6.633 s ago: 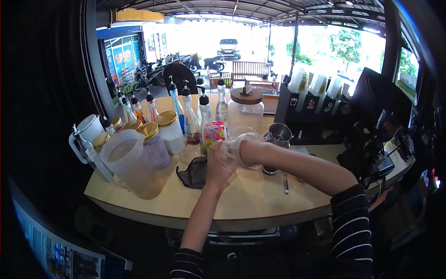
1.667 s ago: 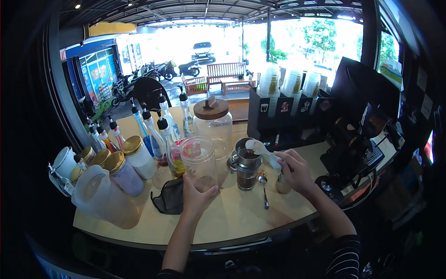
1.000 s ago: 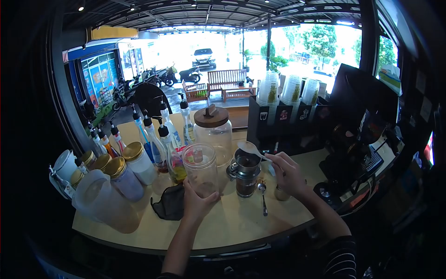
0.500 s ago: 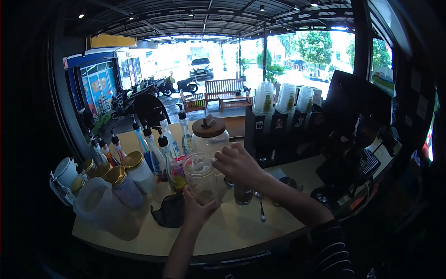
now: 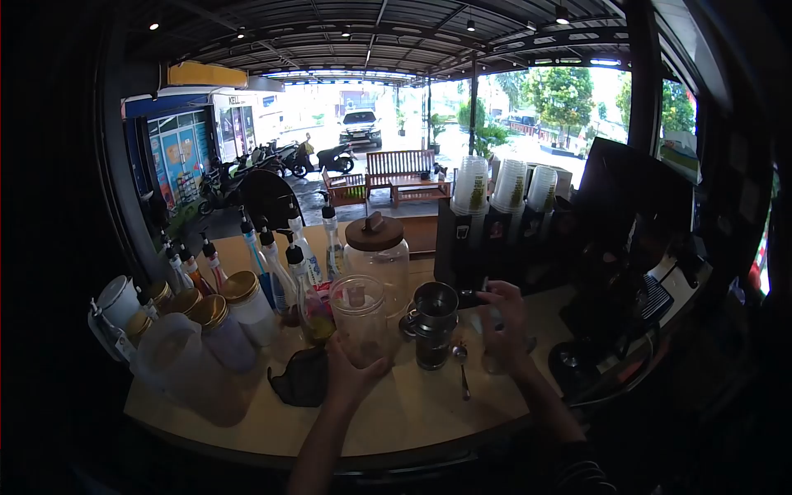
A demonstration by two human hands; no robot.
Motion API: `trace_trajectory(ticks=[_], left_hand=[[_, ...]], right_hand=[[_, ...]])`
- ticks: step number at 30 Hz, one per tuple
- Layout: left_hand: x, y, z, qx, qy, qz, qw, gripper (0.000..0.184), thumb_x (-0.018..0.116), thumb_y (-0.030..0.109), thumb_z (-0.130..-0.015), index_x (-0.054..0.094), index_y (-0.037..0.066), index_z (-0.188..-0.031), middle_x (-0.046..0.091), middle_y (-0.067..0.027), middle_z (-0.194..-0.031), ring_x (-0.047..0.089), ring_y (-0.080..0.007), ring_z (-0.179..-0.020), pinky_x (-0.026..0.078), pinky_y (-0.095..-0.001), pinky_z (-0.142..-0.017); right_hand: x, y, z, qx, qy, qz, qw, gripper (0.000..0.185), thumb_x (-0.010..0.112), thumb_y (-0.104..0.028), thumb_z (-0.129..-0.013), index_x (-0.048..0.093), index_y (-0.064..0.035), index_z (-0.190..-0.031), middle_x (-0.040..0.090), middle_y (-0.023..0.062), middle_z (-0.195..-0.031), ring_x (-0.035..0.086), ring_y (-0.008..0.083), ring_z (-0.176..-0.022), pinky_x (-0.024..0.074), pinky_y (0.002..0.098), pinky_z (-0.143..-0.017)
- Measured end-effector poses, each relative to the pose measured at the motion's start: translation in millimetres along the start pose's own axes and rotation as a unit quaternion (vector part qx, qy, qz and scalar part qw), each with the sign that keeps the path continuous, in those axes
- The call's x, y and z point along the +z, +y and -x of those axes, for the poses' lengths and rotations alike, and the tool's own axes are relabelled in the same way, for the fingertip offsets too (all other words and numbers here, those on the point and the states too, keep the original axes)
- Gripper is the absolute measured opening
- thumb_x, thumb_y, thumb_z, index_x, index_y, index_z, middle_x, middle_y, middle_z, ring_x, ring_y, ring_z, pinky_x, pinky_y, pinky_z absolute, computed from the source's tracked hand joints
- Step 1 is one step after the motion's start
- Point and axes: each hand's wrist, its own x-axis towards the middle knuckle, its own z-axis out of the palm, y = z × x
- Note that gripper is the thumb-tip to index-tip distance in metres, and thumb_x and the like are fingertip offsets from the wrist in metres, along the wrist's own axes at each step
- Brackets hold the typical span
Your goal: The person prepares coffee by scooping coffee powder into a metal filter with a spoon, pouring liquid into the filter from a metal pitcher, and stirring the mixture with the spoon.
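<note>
My left hand (image 5: 356,371) is wrapped round the lower part of a clear, open-topped jar (image 5: 360,307) standing on the counter. Right of it, a metal coffee dripper (image 5: 435,304) sits on a glass (image 5: 432,351) that looks dark inside. My right hand (image 5: 503,318) is just right of the dripper's rim, fingers pinched. A small dark piece shows between those fingertips and the rim; I cannot tell whether it is a handle or a separate tool. Below lies a metal spoon (image 5: 464,371). A lidded glass jar (image 5: 377,256) stands behind the open one.
Pump bottles (image 5: 285,285) and gold-lidded jars (image 5: 239,301) crowd the counter's left side, beside a frosted pitcher (image 5: 169,359). A black pouch-like item (image 5: 299,378) lies by my left wrist. Stacked plastic cups (image 5: 510,190) stand in a dark holder at the back; dark equipment (image 5: 610,272) fills the right.
My right hand has moved from above the open jar's rim to the right side of the dripper, which now shows more fully. My left hand has stayed on the jar.
</note>
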Motion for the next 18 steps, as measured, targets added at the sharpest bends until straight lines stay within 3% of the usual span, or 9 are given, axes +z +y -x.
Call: trace_trajectory(ticks=[2,5,7,8,11,13,14,17,18], left_hand=[[3,-13,-2,0.001,0.005,-0.001,1.0,0.096,0.086,0.024,-0.058,0.028,-0.001,-0.13,0.041,-0.0203,-0.125,0.044,-0.0309,-0.12,0.038,-0.0408,-0.1],[9,-17,-2,0.006,0.019,-0.003,1.0,0.097,0.086,0.027,-0.058,0.028,0.0,-0.131,0.041,-0.0213,-0.126,0.044,-0.032,-0.121,0.038,-0.0413,-0.1],[11,-15,0,0.009,0.028,-0.009,1.0,0.098,0.086,0.026,-0.058,0.027,0.0,-0.132,0.041,-0.0217,-0.127,0.043,-0.0324,-0.121,0.037,-0.0414,-0.101],[12,-13,1,0.003,0.035,-0.027,0.999,0.101,0.086,0.026,-0.058,0.026,0.0,-0.134,0.04,-0.0221,-0.129,0.042,-0.0325,-0.123,0.037,-0.0414,-0.102],[15,-21,-1,0.007,0.042,-0.04,0.998,0.104,0.086,0.025,-0.059,0.022,0.0,-0.138,0.038,-0.022,-0.133,0.04,-0.0321,-0.125,0.035,-0.0414,-0.104],[19,-29,1,0.01,0.041,-0.037,0.998,0.106,0.085,0.025,-0.06,0.02,0.0,-0.14,0.037,-0.0215,-0.134,0.038,-0.0316,-0.127,0.033,-0.0415,-0.105],[21,-25,0,0.036,0.049,0.068,0.996,0.105,0.085,0.025,-0.062,0.019,0.0,-0.14,0.037,-0.0205,-0.135,0.036,-0.031,-0.129,0.032,-0.0414,-0.106],[7,-18,-3,0.09,0.097,0.052,0.99,0.1,0.082,0.027,-0.067,0.021,0.0,-0.141,0.037,-0.0174,-0.136,0.032,-0.0294,-0.131,0.029,-0.0415,-0.108],[4,-19,-6,0.151,0.147,0.016,0.978,0.093,0.079,0.027,-0.07,0.024,0.0,-0.14,0.038,-0.0175,-0.136,0.034,-0.0299,-0.13,0.029,-0.0415,-0.108]], right_hand=[[-18,49,34,0.042,0.058,0.068,0.995,0.022,0.061,-0.008,-0.083,0.062,-0.0054,-0.105,0.054,0.013,-0.111,0.054,0.0263,-0.103,0.0433,0.0358,-0.087],[-33,101,80,0.122,0.12,0.054,0.984,0.02,0.054,-0.015,-0.092,0.061,-0.0013,-0.105,0.056,0.013,-0.104,0.056,0.0214,-0.098,0.0443,0.0335,-0.085],[-38,111,102,0.411,0.081,-0.12,0.9,0.028,0.046,-0.022,-0.098,0.06,0.0018,-0.102,0.059,0.0091,-0.089,0.059,0.0155,-0.083,0.0479,0.0299,-0.073],[-23,152,129,0.299,0.144,-0.108,0.937,0.033,0.043,-0.026,-0.1,0.06,0.0013,-0.099,0.058,0.0034,-0.076,0.057,0.0106,-0.067,0.0478,0.0271,-0.059],[-34,121,114,0.322,0.111,-0.122,0.932,0.032,0.043,-0.026,-0.099,0.061,0.0006,-0.096,0.057,0.0022,-0.073,0.056,0.0105,-0.064,0.0461,0.025,-0.055],[-38,111,113,0.38,0.095,-0.151,0.908,0.03,0.045,-0.025,-0.099,0.06,0.0007,-0.093,0.057,0.0035,-0.073,0.056,0.0117,-0.069,0.0465,0.0263,-0.061],[-41,108,113,0.363,0.077,-0.127,0.92,0.028,0.046,-0.024,-0.098,0.059,0.0009,-0.092,0.057,0.0038,-0.073,0.055,0.012,-0.07,0.0459,0.0273,-0.062],[-41,113,121,0.316,0.046,-0.066,0.945,0.023,0.048,-0.02,-0.096,0.056,0.0004,-0.088,0.054,0.0071,-0.07,0.052,0.0151,-0.066,0.0433,0.0316,-0.061],[-40,113,123,0.287,0.019,-0.038,0.957,0.022,0.048,-0.02,-0.096,0.055,0.0004,-0.089,0.054,0.0097,-0.073,0.052,0.0169,-0.067,0.0425,0.0327,-0.062]])
